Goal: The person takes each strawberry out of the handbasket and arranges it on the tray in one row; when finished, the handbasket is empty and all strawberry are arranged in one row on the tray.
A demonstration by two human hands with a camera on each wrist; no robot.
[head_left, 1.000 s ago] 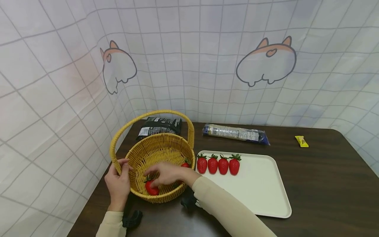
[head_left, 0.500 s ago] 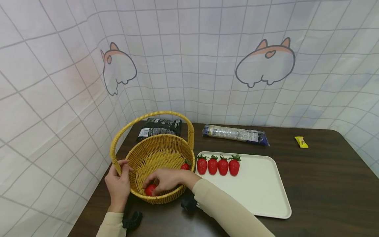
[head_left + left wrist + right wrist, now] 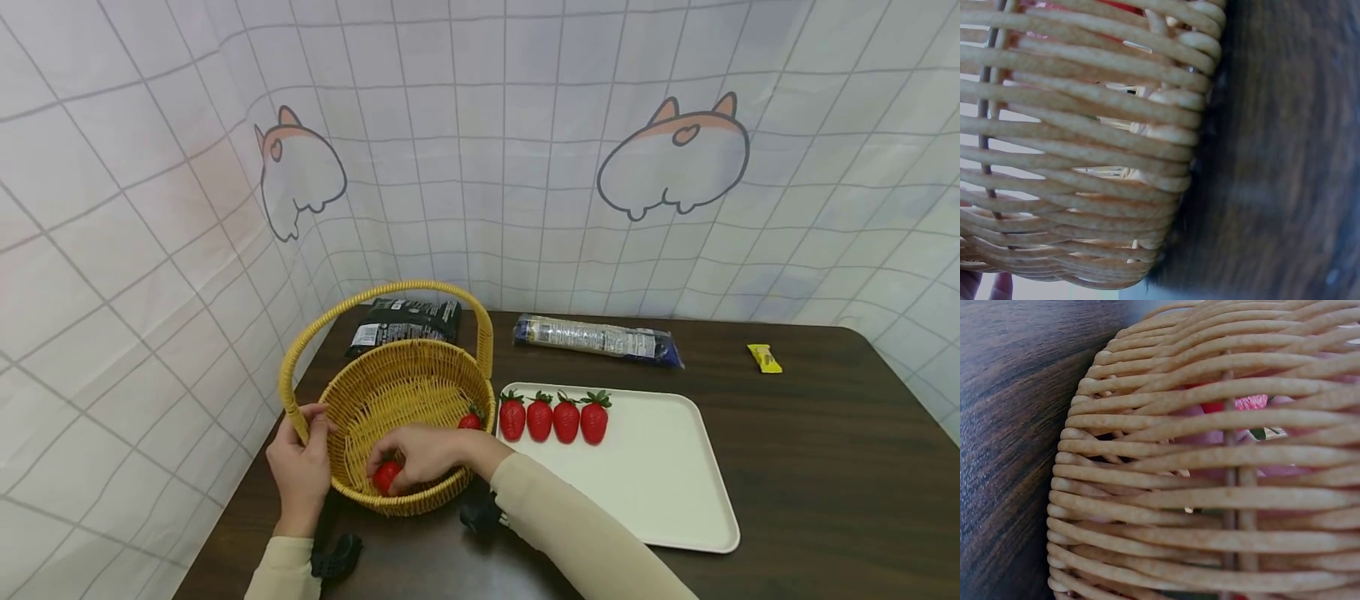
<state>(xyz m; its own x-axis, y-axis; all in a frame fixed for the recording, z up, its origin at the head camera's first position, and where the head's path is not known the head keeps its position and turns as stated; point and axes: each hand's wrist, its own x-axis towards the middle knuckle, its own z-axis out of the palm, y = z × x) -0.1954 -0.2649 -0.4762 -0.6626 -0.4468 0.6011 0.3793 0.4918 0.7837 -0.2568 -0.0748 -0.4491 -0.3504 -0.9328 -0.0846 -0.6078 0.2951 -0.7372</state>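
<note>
A yellow wicker basket [image 3: 401, 362] with a tall arched handle stands on the dark table. At the handle's left foot my left hand [image 3: 300, 467] grips the basket by its rim, thumb toward the inside. My right hand [image 3: 423, 454] reaches down into the basket, with thumb and fingers around a red strawberry [image 3: 386, 477] near the front wall. Another strawberry [image 3: 470, 421] lies at the basket's right side, partly behind my right arm. Woven basket wall [image 3: 1085, 137] fills most of the left wrist view. In the right wrist view, bits of red strawberry [image 3: 1250, 401] show through the weave.
Right of the basket lies a white tray [image 3: 645, 475] with a row of several strawberries [image 3: 539, 419] at its back left. Behind are a black packet [image 3: 408, 321], a long clear-and-blue packet [image 3: 597, 339] and a small yellow packet [image 3: 764, 358]. A gridded curtain [image 3: 510, 167] hangs behind.
My right hand's fingers have closed around the strawberry, whose green leaves showed before and are now hidden. Hand and strawberry have shifted slightly right since half a second ago. My left hand stays put.
</note>
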